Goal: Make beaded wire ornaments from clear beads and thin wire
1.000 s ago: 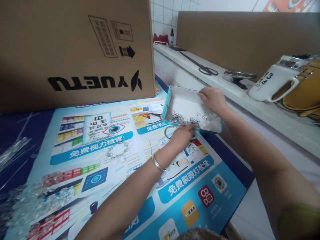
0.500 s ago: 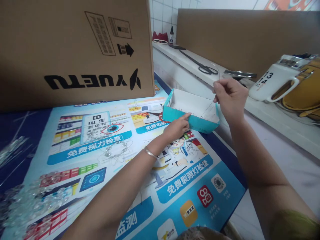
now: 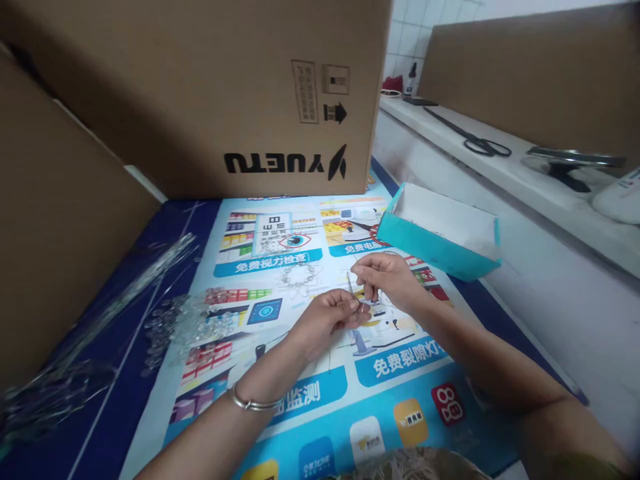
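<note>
Pinching thin wire (image 3: 349,285) between hands, teal box (image 3: 436,248) beside

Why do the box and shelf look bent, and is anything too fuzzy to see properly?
Head view: the wide lens bows the cardboard box and the ledge near the frame edges. Light is soft and even, with no strong glare. The thin wire piece between the left hand and right hand is too small to resolve clearly.
</note>
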Demonstrator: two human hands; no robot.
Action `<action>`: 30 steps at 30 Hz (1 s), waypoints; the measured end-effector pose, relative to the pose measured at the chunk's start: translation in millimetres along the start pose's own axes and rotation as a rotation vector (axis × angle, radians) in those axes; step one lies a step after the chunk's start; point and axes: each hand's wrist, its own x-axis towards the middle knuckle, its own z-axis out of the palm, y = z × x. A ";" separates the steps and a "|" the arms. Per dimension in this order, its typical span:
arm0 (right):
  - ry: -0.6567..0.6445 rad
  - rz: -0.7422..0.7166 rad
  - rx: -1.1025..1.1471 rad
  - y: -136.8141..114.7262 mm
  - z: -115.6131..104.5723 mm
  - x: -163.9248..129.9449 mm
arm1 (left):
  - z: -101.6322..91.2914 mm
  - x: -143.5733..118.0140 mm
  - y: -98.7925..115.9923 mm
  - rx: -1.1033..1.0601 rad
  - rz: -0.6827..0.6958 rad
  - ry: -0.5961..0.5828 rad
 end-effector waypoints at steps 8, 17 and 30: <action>-0.059 0.044 0.026 9.8 16.5 7.0 | -14.1 -23.2 -5.8 -0.133 -0.092 -0.001; -0.019 0.075 0.045 12.7 12.2 -3.6 | -7.3 -24.9 -14.5 -0.067 -0.108 -0.058; 0.073 -0.071 -0.011 0.4 18.4 -12.8 | -9.3 -26.3 -17.8 -0.118 -0.160 -0.029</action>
